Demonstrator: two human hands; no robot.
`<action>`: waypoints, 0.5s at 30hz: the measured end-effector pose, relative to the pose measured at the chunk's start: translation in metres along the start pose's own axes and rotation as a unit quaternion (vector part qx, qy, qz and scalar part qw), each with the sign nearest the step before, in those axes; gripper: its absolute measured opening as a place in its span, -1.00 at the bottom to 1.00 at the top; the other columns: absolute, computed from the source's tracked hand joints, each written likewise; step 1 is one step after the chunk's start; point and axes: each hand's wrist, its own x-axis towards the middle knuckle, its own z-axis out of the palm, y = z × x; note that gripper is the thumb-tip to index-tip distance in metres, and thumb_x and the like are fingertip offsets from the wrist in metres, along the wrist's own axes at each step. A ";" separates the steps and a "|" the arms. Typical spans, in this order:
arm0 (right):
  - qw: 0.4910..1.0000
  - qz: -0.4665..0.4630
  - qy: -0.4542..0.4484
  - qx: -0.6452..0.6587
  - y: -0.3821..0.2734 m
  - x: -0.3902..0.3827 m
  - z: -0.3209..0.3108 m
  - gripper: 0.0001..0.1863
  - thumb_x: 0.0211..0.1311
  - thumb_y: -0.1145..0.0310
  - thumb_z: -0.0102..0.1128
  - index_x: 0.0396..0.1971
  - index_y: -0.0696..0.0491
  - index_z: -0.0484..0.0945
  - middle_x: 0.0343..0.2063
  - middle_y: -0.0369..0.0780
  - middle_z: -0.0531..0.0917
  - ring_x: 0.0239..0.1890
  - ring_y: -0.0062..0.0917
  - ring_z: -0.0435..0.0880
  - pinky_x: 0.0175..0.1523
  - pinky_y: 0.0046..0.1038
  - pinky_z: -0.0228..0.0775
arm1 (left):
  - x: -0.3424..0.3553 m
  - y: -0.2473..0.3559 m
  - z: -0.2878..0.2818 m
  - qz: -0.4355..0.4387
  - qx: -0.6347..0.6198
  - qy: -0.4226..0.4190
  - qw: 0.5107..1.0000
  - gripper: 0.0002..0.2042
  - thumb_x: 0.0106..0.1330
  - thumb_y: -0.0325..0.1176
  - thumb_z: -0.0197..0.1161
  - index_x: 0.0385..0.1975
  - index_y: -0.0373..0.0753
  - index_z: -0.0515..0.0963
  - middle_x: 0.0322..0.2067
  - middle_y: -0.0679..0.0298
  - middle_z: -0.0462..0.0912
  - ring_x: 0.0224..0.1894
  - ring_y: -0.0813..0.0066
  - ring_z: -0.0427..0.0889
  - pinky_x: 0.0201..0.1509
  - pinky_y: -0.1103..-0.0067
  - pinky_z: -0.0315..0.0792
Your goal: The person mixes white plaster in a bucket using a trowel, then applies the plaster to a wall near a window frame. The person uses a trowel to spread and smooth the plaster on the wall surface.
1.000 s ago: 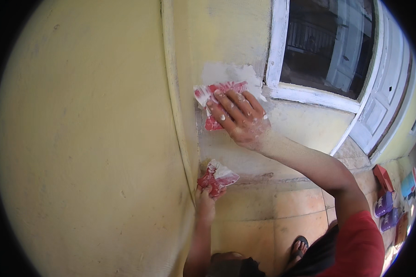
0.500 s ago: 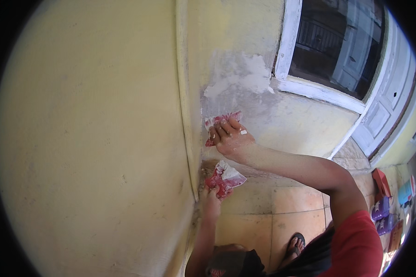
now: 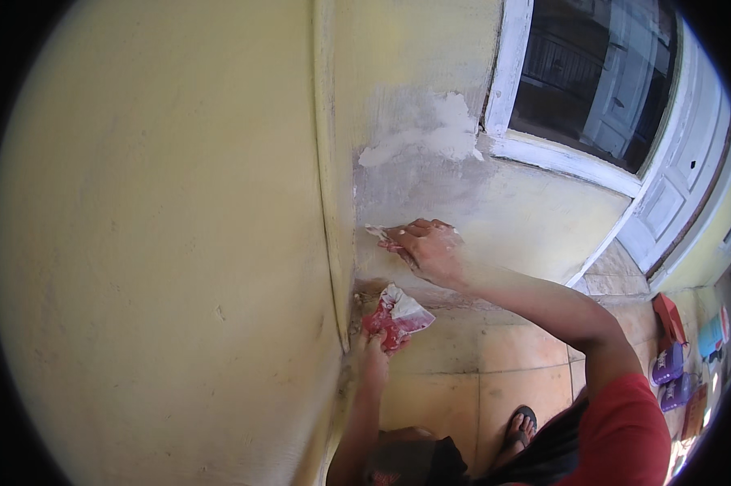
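Observation:
My right hand (image 3: 432, 249) is closed on a putty spreader (image 3: 377, 232), now mostly hidden by the fingers, its whitened edge close to the wall near the corner. White smears mark the knuckles. Lower down, my left hand (image 3: 375, 343) grips a second, red putty spreader (image 3: 391, 322), with a lump of white putty (image 3: 403, 303) on its blade. Above the right hand, the yellow wall carries a grey, smoothed area (image 3: 418, 185) and a ragged white putty patch (image 3: 424, 134).
A pale vertical moulding (image 3: 325, 154) runs down the corner beside a yellow side wall (image 3: 163, 243). To the right are a white window frame (image 3: 560, 162) and a white door (image 3: 665, 212). Purple packages (image 3: 669, 364) and a red box (image 3: 669, 320) lie on the tiled floor (image 3: 527, 348).
My right hand has shifted slightly right and down and turned, so its spreader shows less of its red face. The left hand and its spreader have barely moved.

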 end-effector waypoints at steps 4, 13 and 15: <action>0.918 0.256 -0.118 0.279 0.029 -0.036 -0.063 -0.63 0.40 0.22 0.29 0.06 0.14 0.67 -0.23 -0.10 0.80 -0.29 -0.23 0.73 -0.10 -0.31 0.56 | -0.006 0.010 0.008 -0.006 0.008 -0.037 0.999 -0.65 0.52 -0.49 0.02 0.26 -0.35 0.40 0.05 0.08 0.65 -0.01 0.20 0.75 -0.01 0.21 0.75; 0.972 -0.053 -0.159 0.165 0.009 -0.100 -0.106 -0.61 0.18 0.43 0.34 0.05 -0.01 0.72 0.01 -0.24 0.78 0.00 -0.22 0.75 0.08 -0.24 0.67 | -0.030 0.062 0.059 -0.003 0.074 -0.108 0.991 -0.65 0.51 -0.51 0.02 0.25 -0.38 0.41 0.03 0.09 0.68 -0.05 0.30 0.77 -0.08 0.33 0.77; 0.975 -0.071 -0.158 0.136 0.012 -0.102 -0.105 -0.60 0.15 0.44 0.33 0.03 -0.04 0.73 0.03 -0.28 0.78 0.04 -0.24 0.74 0.12 -0.24 0.67 | -0.031 0.059 0.064 -0.004 0.060 -0.109 0.992 -0.65 0.51 -0.50 0.02 0.25 -0.39 0.41 0.03 0.09 0.68 -0.05 0.31 0.77 -0.11 0.35 0.77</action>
